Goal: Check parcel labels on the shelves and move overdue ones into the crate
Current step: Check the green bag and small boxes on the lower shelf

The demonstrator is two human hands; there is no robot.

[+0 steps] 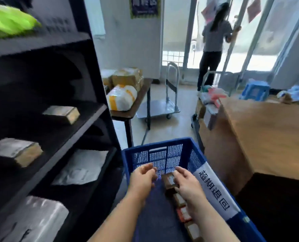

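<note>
Parcels (178, 200) sit in 1 row inside the blue crate (162, 142), tight against its right wall. The row runs along the crate's long axis, from the near edge of the head view away toward the far mesh wall. They are small brown boxes with white labels facing up, and there is a red-orange one (185, 214) among them. The crate is low and centre, just beside the black shelves (99, 95), with a white strip (213, 187) of dark characters draped over its right rim.

Both hands are over the crate. Left hand (143, 179) hangs above the crate's dark floor, fingers loosely curled, holding nothing. Right hand (187, 185) is at the far end of the row, fingers bent down at the last brown box (167, 180). Grip or mere touch? Too blurred to tell.

On the shelves are 2 brown cartons (61, 113), a white mailer (79, 168), a silvery bag (33, 217) and, up top, a green bag (9, 21).

Beyond are a table (141, 100) stacked with packages, a trolley (164, 105), a wooden counter (267, 133) on the right, and a person (213, 41) at the glass door.
</note>
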